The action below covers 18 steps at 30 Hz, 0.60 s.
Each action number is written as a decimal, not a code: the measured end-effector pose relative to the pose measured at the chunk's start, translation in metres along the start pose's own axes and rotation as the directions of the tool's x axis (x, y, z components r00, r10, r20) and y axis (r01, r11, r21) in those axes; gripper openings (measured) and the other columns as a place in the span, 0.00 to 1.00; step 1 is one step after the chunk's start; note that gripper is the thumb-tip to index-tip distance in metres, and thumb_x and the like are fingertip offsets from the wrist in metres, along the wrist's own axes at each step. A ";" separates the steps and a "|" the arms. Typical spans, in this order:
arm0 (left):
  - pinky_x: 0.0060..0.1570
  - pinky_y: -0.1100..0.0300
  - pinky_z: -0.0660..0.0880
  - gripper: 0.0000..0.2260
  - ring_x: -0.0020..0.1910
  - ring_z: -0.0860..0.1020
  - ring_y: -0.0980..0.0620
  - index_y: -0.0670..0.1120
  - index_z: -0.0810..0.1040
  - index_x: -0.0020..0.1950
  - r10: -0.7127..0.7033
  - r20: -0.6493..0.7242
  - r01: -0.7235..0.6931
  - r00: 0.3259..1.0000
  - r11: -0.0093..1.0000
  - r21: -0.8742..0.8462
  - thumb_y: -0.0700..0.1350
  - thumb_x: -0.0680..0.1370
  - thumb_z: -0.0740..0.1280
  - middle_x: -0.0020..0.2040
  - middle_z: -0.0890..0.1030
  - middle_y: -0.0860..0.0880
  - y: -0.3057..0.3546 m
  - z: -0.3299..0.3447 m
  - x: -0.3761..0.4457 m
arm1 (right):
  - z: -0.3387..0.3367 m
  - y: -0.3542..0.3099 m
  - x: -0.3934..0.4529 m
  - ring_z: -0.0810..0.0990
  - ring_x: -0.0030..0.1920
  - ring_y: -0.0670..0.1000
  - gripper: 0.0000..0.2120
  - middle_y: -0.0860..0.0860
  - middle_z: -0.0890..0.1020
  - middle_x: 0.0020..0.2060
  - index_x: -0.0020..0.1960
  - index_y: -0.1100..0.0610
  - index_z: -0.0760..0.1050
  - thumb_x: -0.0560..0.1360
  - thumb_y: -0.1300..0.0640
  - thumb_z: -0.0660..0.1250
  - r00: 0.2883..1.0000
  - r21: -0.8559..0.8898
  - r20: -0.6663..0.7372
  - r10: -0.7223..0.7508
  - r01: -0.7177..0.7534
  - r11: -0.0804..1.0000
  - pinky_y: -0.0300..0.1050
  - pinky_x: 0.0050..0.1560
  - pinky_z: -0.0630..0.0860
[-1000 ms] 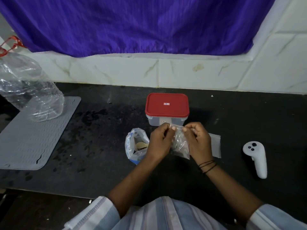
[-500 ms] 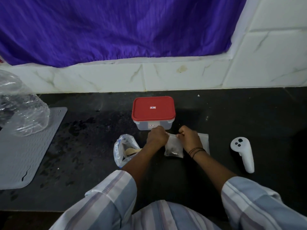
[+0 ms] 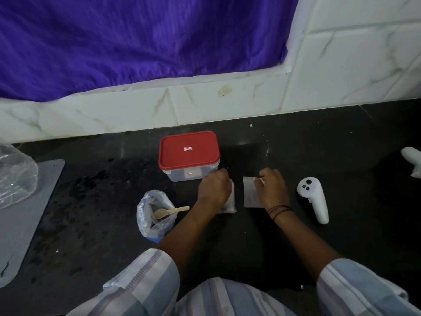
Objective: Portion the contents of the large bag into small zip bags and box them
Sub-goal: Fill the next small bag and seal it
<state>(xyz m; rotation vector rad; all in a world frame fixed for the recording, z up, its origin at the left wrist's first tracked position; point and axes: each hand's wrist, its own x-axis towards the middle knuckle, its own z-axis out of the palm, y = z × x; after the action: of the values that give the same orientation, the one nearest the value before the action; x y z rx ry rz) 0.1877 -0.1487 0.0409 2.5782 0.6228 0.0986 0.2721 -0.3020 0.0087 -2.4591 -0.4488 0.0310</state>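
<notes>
Black stone countertop runs below white marble tiles and a purple curtain. Half a second ago both hands pinched one filled zip bag by its top; now they have parted. The left hand rests curled on the filled zip bag, laid flat just before the red-lidded box, while the right hand pinches the top edge of an empty zip bag just beside it. That suggests one portion is sealed and the next is starting. The large bag, open with a wooden spoon inside, stands left; the box lid is on. A white controller lies right.
</notes>
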 end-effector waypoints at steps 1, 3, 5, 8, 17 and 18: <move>0.48 0.51 0.81 0.06 0.47 0.82 0.47 0.44 0.79 0.52 0.051 0.038 -0.051 0.998 0.999 -0.017 0.45 0.81 0.65 0.48 0.82 0.45 0.008 0.004 0.000 | -0.003 0.010 -0.002 0.77 0.49 0.55 0.09 0.55 0.76 0.51 0.52 0.57 0.75 0.77 0.52 0.66 0.999 -0.039 0.028 0.040 -0.039 0.998 0.45 0.46 0.71; 0.51 0.52 0.79 0.06 0.50 0.81 0.46 0.43 0.80 0.54 0.126 0.114 -0.125 0.985 0.992 -0.020 0.43 0.81 0.65 0.51 0.81 0.44 0.021 0.011 0.000 | -0.005 0.026 -0.008 0.77 0.50 0.57 0.13 0.57 0.78 0.50 0.52 0.58 0.75 0.76 0.49 0.67 0.993 -0.094 0.083 0.088 -0.080 0.992 0.46 0.45 0.71; 0.55 0.53 0.77 0.09 0.56 0.80 0.45 0.42 0.80 0.59 0.152 0.167 -0.154 0.974 0.988 -0.001 0.41 0.81 0.65 0.57 0.80 0.43 0.030 0.023 0.001 | -0.006 0.035 -0.013 0.78 0.50 0.57 0.13 0.56 0.78 0.49 0.50 0.59 0.75 0.76 0.49 0.67 0.986 -0.106 0.118 0.119 -0.106 0.989 0.46 0.44 0.71; 0.59 0.53 0.77 0.11 0.58 0.79 0.45 0.41 0.79 0.62 0.136 0.263 -0.155 0.955 0.986 0.054 0.41 0.81 0.64 0.62 0.78 0.42 0.036 0.037 0.002 | -0.005 0.036 -0.016 0.78 0.51 0.57 0.10 0.56 0.80 0.48 0.48 0.58 0.75 0.76 0.51 0.66 0.981 -0.101 0.140 0.131 -0.117 0.988 0.47 0.45 0.71; 0.55 0.54 0.74 0.11 0.58 0.77 0.42 0.41 0.78 0.60 0.148 0.267 -0.178 0.952 0.980 0.091 0.40 0.81 0.62 0.61 0.78 0.42 0.040 0.048 0.001 | -0.001 0.032 -0.019 0.80 0.50 0.59 0.06 0.56 0.82 0.46 0.47 0.56 0.75 0.75 0.54 0.65 0.950 0.092 0.104 0.295 -0.305 0.948 0.45 0.44 0.71; 0.56 0.53 0.74 0.10 0.58 0.77 0.42 0.41 0.78 0.60 0.161 0.264 -0.192 0.951 0.977 0.094 0.40 0.81 0.62 0.60 0.78 0.41 0.040 0.047 0.000 | -0.001 0.031 -0.018 0.80 0.50 0.59 0.07 0.55 0.82 0.46 0.48 0.55 0.75 0.74 0.52 0.66 0.944 0.080 0.112 0.311 -0.321 0.944 0.45 0.44 0.72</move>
<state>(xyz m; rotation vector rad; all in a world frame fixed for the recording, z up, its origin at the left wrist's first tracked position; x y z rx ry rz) 0.2129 -0.2004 0.0184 2.6966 0.3096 -0.2162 0.2647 -0.3311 -0.0107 -2.4155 -0.0848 0.3013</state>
